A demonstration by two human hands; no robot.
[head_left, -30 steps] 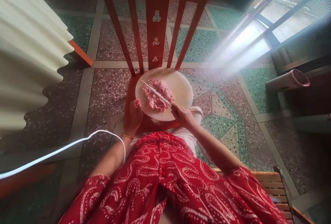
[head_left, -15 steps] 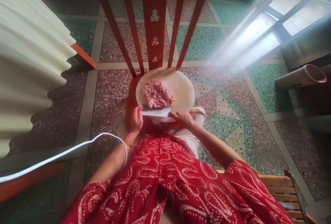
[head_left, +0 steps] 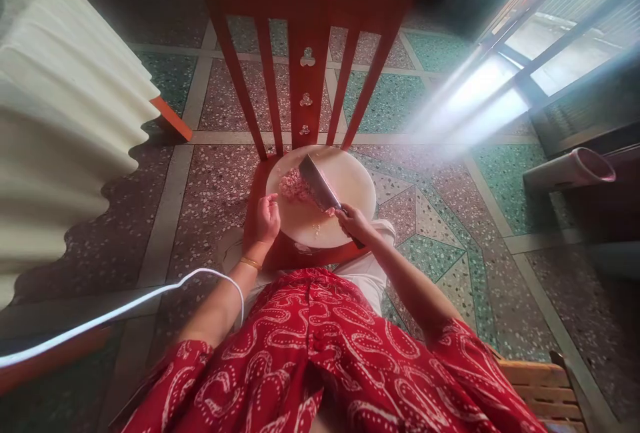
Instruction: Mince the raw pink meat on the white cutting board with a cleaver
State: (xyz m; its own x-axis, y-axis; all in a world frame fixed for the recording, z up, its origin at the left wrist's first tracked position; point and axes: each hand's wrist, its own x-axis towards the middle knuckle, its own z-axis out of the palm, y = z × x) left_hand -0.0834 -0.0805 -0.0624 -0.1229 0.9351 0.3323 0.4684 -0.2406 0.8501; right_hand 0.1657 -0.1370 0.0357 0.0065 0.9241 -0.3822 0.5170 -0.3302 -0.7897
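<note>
1 cleaver (head_left: 318, 183) now tilted up over mince (head_left: 293, 186).

Person wears a red garment (head_left: 320, 359) with white swirling dotted print, loose sleeves to the elbow, buttons down the middle; thin gold bangle (head_left: 249, 263) on the left wrist.

A red wooden chair (head_left: 306, 79) stands on a terrazzo floor (head_left: 430, 206) of green and pink panels. A cream corrugated sheet (head_left: 60, 119) fills the left side, a white cable (head_left: 125, 306) curves below it, and a pink-rimmed tube (head_left: 570, 169) lies near the window (head_left: 565, 33).
</note>
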